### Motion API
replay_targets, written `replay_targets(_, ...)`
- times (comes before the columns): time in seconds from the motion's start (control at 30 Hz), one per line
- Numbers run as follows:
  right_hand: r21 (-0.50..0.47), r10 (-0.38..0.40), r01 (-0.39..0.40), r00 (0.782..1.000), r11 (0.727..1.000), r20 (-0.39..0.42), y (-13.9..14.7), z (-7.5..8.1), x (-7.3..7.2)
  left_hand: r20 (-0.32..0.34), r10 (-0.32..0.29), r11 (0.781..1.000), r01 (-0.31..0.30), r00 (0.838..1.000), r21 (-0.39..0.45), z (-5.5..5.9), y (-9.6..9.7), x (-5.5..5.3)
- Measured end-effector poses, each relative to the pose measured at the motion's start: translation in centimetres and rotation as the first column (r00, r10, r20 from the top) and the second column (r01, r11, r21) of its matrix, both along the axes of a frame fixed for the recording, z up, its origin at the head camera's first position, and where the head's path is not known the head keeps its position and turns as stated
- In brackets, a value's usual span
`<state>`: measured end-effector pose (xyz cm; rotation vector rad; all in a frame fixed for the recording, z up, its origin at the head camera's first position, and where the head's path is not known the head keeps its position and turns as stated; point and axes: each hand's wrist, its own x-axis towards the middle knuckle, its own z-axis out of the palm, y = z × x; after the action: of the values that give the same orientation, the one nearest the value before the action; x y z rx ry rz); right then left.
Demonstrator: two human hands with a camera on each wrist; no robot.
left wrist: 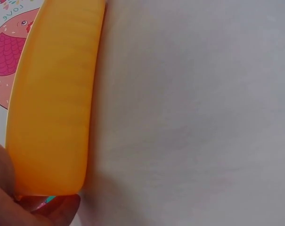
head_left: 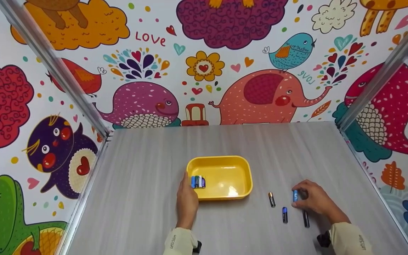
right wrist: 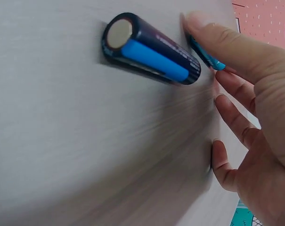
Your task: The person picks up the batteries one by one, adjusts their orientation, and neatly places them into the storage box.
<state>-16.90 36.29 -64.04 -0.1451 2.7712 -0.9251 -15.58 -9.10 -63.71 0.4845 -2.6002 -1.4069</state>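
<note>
My right hand [head_left: 313, 199] pinches a light blue battery [head_left: 295, 196] between thumb and fingers, near the table surface. In the right wrist view, part of that battery [right wrist: 206, 53] shows beyond the thumb. A black battery [head_left: 306, 219] lies just below this hand, and a black-and-blue battery [head_left: 284, 215] is to its left. Further left rests a black battery with a copper end [head_left: 272, 199]. My left hand [head_left: 187, 202] holds the left end of a yellow tray [head_left: 221, 198], thumb by the rim. Several batteries [head_left: 198, 181] lie side by side inside the tray's left end.
The grey wood-grain table [head_left: 140, 170] carries the tray and loose batteries. Printed cartoon panels [head_left: 204, 95] enclose it at the back and sides, with metal posts [head_left: 58, 63] at the corners.
</note>
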Motion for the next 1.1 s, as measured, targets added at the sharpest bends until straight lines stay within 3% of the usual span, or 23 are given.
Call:
replay_targets(0.13,-0.007,0.012,-0.013,1.0,1.0,-0.018,-0.1,0.2,0.0,0.011,-0.003,1.0,0.003,1.0,0.011,0.0,0.0,0.0)
replay_targets(0.37,-0.048,0.023,-0.027,0.997,0.998,-0.075,-0.8,0.5,0.1,-0.075,-0.014,1.0,0.013,0.997,-0.018,0.0,-0.1,0.3)
replay_targets(0.67,-0.099,0.07,-0.09,0.98,0.991,-0.186,-3.0,1.2,-0.4,-0.044,-0.015,1.0,0.015,0.999,-0.007,0.1,-0.1,0.1)
replay_targets(1.1,-0.183,0.086,-0.12,0.979,0.976,-0.185,-8.9,3.4,-2.1,-0.033,-0.019,1.0,0.02,0.999,0.007,0.1,-0.1,0.2)
